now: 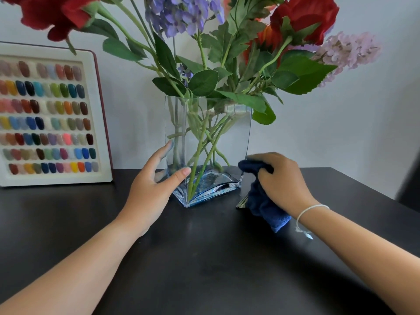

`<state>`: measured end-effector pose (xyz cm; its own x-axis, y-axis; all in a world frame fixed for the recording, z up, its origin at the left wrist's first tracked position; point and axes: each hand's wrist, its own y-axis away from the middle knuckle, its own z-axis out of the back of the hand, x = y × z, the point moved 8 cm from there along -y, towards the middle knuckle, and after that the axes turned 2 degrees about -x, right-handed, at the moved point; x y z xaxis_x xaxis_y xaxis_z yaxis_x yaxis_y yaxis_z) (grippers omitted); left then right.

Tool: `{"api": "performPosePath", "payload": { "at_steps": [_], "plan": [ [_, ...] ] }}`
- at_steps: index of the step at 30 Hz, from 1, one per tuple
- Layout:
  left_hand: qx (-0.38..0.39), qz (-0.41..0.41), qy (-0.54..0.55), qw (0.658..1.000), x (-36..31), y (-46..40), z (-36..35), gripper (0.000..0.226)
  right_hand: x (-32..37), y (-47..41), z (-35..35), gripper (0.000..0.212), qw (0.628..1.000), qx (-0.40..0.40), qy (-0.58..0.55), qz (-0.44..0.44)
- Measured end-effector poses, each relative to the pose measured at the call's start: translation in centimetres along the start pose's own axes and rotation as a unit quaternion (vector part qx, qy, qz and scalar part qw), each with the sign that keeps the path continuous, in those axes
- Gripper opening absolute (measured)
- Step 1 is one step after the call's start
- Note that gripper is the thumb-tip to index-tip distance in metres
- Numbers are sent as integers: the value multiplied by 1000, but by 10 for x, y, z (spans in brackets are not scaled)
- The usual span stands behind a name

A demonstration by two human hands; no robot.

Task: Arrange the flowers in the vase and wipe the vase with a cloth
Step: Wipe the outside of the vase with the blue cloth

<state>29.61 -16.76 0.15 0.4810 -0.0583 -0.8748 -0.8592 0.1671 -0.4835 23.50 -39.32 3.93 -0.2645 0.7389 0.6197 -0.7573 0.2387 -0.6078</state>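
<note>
A dark, matte tabletop (204,258) carries everything here. A clear square glass vase (227,137) with a thick bluish base stands on it near the back edge, set cornerwise toward the viewer. At the back left a white-framed board of coloured nail samples (52,114) rests on the tabletop, propped upright against the wall. Right of the vase, a dark blue cloth (266,205) hangs down to the surface.
</note>
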Motion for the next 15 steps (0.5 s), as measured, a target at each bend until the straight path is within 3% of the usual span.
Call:
{"api": "performPosePath", "payload": {
  "at_steps": [4, 9, 15],
  "plan": [
    [3, -1, -4, 1000, -1, 0, 0, 59, 12, 3, 3, 44, 998, -46, 4, 46],
    [2, -2, 8, 1000, -1, 0, 0, 58, -5, 7, -24, 39, 986, 86, 145, -3],
    [3, -5, 2, 1000, -2, 0, 0, 56, -9, 5, -35, 39, 962, 167, 212, -39]
  ]
}}
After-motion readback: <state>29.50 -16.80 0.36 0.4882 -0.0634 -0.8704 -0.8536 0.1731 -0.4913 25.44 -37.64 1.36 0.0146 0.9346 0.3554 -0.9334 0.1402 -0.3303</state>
